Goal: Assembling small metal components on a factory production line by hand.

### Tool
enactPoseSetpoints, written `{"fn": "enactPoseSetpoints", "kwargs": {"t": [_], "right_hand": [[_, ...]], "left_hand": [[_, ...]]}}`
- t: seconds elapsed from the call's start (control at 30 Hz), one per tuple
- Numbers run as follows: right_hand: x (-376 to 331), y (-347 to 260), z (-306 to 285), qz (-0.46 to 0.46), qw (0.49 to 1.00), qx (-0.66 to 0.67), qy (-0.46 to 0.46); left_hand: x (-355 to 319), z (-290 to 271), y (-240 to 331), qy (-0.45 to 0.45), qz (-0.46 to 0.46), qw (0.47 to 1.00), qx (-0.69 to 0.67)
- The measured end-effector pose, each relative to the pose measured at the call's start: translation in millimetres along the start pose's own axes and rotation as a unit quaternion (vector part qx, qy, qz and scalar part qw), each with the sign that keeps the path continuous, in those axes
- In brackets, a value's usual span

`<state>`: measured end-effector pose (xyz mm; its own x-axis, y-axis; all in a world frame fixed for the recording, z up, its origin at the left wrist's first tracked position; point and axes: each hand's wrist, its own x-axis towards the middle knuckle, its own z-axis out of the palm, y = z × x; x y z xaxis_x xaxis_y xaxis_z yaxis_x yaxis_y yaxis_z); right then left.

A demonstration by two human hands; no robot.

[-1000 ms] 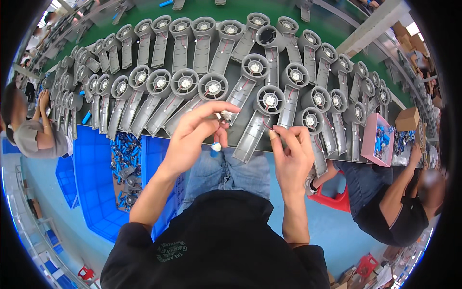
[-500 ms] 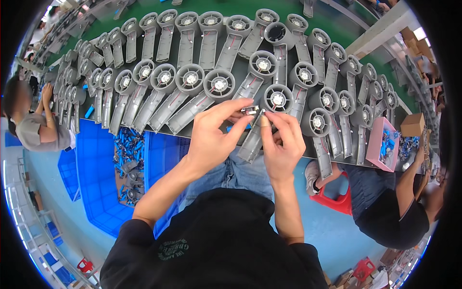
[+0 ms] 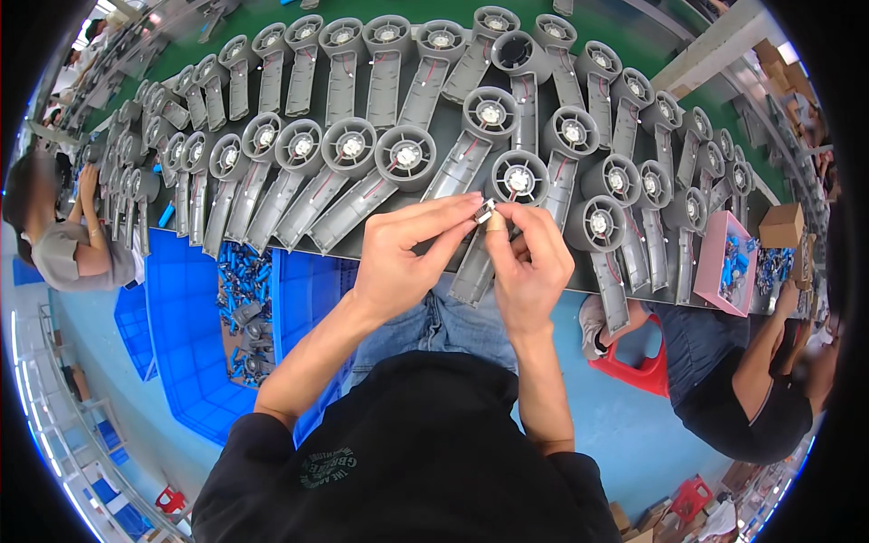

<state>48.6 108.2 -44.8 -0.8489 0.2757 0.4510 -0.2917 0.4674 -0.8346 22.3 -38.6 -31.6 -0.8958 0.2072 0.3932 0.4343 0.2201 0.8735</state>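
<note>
Above the table's near edge, my left hand pinches a small circuit board between thumb and forefinger. My right hand is closed in a pinch against the board's right end, where a small white connector seems to sit; the fingertips hide most of it. A tan cover wraps one right fingertip. Just beneath and beyond my hands lies a grey handheld-fan half shell, its round head holding a spoked ring and a white hub with a red wire. Its handle points toward me, partly behind my right hand.
Rows of similar grey fan shells cover the dark table. A blue bin with blue cells and parts stands at left; a pink box with blue parts lies right. Co-workers sit at left and right, one near a red stool.
My hands have come together: the right fingertips now meet the end of the circuit board, which has turned in my left fingers. The view has shifted slightly.
</note>
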Motion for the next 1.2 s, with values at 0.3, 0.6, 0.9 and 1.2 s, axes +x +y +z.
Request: {"fn": "enactPoseSetpoints", "kwargs": {"t": [0.3, 0.6, 0.9, 1.2], "right_hand": [[4, 1, -5, -0.024, 1.0, -0.004, -0.012], [9, 11, -10, -0.101, 0.994, -0.017, -0.03], [8, 13, -10, -0.101, 0.994, -0.001, -0.04], [11, 12, -13, -0.107, 0.993, -0.03, -0.035]], "left_hand": [[3, -10, 3, -0.059, 0.044, 0.996, 0.054], [8, -9, 5, -0.075, 0.056, 0.993, 0.075], [10, -10, 2, -0.091, 0.026, 0.994, 0.046], [12, -14, 3, -0.115, 0.037, 0.992, 0.034]]}}
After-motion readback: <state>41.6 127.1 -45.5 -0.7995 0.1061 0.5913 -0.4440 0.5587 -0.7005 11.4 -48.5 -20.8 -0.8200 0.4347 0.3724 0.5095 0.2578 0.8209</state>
